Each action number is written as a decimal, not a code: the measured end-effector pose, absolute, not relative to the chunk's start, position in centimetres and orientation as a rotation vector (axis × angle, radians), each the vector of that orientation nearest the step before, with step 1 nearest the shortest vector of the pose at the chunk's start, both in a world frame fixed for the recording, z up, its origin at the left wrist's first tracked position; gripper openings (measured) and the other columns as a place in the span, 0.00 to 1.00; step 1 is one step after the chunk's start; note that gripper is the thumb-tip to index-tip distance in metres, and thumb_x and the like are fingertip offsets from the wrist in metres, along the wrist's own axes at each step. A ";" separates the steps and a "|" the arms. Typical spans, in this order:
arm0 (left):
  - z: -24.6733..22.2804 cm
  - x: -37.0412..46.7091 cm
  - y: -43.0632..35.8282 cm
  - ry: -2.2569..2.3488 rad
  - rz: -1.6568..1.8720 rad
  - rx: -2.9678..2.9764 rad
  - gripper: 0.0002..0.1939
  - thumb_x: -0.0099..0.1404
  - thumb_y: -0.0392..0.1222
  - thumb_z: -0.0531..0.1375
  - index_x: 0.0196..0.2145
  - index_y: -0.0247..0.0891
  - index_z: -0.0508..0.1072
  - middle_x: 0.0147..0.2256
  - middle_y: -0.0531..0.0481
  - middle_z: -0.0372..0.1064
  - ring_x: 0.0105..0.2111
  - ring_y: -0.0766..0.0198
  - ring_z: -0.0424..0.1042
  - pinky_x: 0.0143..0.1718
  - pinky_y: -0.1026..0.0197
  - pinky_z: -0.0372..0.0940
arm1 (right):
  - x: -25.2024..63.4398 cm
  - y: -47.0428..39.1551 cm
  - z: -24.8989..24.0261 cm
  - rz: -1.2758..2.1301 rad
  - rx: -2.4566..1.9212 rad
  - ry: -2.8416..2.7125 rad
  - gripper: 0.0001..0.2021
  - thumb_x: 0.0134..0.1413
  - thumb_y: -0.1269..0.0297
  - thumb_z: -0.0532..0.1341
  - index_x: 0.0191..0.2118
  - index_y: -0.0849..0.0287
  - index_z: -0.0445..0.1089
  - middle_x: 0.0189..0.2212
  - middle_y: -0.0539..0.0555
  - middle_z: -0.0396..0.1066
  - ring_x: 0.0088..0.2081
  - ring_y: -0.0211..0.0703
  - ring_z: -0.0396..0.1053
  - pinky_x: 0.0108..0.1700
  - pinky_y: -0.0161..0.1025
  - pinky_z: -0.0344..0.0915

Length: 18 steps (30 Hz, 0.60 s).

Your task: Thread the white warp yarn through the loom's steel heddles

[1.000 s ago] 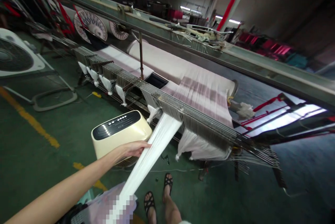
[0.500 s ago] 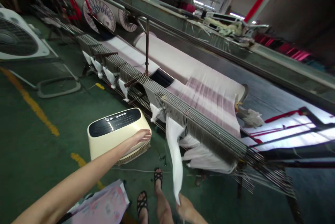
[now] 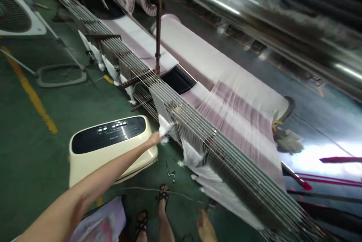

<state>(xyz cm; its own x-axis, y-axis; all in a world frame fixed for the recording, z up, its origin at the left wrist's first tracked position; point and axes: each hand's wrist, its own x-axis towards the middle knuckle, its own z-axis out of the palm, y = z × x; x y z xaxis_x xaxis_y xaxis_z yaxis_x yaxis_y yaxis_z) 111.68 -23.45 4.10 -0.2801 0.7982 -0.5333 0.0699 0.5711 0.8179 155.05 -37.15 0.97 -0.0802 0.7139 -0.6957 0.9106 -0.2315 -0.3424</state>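
Note:
My left hand (image 3: 154, 138) is closed around the lower end of a white yarn bundle (image 3: 164, 125) that hangs from the long rack of thin metal bars (image 3: 195, 121). Low in the view, my right hand (image 3: 205, 227) is empty, its fingers apart, over the floor. Between the two hands another white yarn bundle (image 3: 191, 154) hangs loose from the bars. Farther right, a wide sheet of white yarn (image 3: 223, 193) droops below the rack. Behind it, white and mauve threads (image 3: 237, 121) run up to a large roll (image 3: 223, 57).
A cream appliance with a black top panel (image 3: 113, 159) stands under my left forearm. At the left is a fan (image 3: 17, 12) on a tube stand. A dark upright post (image 3: 158, 27) rises behind the rack. A small bent metal rod (image 3: 170, 175) lies on the green floor.
My left hand has moved from above the cream appliance onto a hanging yarn bundle. My right hand has let go of the long white bundle, which now hangs near the rack.

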 end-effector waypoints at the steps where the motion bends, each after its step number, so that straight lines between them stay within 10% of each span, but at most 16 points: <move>1: 4.5 110.8 -24.6 1.767 0.803 0.757 0.10 0.61 0.42 0.62 0.38 0.33 0.72 0.41 0.45 0.69 0.46 0.53 0.67 0.49 0.52 0.62 | 153.9 -36.6 1.7 -1.310 1.970 1.767 0.20 0.44 0.69 0.56 0.46 0.56 0.72 0.47 0.60 0.73 0.52 0.54 0.69 0.55 0.44 0.63; 10: 16.4 107.9 -38.4 2.144 0.534 1.521 0.17 0.66 0.50 0.53 0.50 0.43 0.66 0.35 0.47 0.70 0.32 0.56 0.70 0.36 0.60 0.60 | 131.5 -33.0 9.3 -2.363 1.515 1.735 0.27 0.52 0.43 0.54 0.48 0.61 0.69 0.40 0.59 0.75 0.43 0.47 0.73 0.45 0.42 0.68; 18: 21.0 112.0 -40.1 1.806 0.612 1.938 0.21 0.67 0.40 0.51 0.58 0.42 0.61 0.58 0.42 0.58 0.56 0.54 0.60 0.56 0.51 0.56 | 126.9 -30.0 14.9 -3.158 1.806 1.001 0.20 0.49 0.44 0.59 0.25 0.59 0.64 0.19 0.47 0.65 0.23 0.34 0.64 0.29 0.32 0.62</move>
